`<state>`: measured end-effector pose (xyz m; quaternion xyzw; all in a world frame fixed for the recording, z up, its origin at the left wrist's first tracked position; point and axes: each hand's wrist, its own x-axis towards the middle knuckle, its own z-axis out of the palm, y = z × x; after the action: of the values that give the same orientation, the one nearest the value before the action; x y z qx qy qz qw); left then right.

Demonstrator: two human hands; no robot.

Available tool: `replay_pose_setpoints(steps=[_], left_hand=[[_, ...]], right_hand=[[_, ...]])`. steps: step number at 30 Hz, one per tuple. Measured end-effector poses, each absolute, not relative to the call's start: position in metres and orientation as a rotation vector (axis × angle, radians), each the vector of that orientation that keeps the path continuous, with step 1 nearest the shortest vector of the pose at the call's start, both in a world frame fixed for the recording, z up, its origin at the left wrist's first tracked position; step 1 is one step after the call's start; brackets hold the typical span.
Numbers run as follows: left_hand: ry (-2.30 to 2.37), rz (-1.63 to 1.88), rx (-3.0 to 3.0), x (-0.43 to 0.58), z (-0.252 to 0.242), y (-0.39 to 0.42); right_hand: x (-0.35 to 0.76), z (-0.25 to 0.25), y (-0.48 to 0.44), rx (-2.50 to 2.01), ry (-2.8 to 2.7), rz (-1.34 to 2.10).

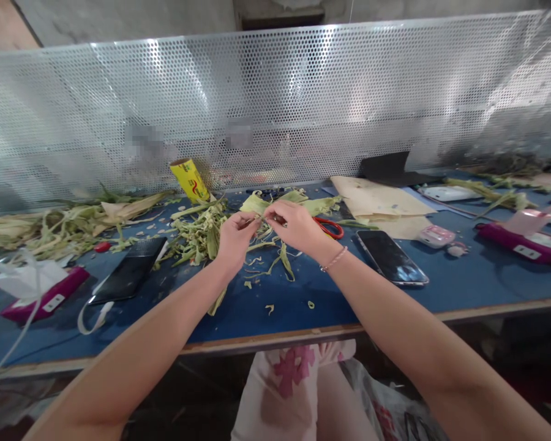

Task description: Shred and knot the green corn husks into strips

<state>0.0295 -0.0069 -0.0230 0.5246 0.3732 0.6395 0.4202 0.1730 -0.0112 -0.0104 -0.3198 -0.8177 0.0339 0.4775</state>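
My left hand (237, 237) and my right hand (300, 228) meet above the blue table, fingertips nearly touching. Both are closed in a pinch on a thin strip of husk (262, 218), mostly hidden by the fingers. Just behind them lies a broad pale-green husk leaf (254, 202). A heap of shredded green husk pieces (202, 229) sits against the left hand. Red-handled scissors (331, 228) lie partly hidden beyond the right wrist. Loose husk scraps (284, 262) are scattered below the hands.
A black phone (392, 257) lies on the right, with brown paper (381, 205) behind it. On the left are another dark phone (131, 269), a magenta device (48, 294) and more husks (73, 223). A yellow tube (189, 179) leans near a perforated metal screen (275, 104).
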Motion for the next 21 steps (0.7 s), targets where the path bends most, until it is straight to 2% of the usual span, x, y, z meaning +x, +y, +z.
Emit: replay_pose_setpoints(steps=[5,14,21], left_hand=[[0.985,1.484,1.482,0.027,-0.024,-0.008],[0.949,1.373,1.415,0.031,-0.017,-0.012],[0.987,1.395,1.509,0.028,-0.024,-0.009]], right_hand=[[0.177,-0.006,-0.009,-0.776,-2.037,0.015],[0.183,-0.007,0.001,-0.785,-1.971,-0.066],[0.182,-0.004,-0.001,-1.002,-1.873,0.275]])
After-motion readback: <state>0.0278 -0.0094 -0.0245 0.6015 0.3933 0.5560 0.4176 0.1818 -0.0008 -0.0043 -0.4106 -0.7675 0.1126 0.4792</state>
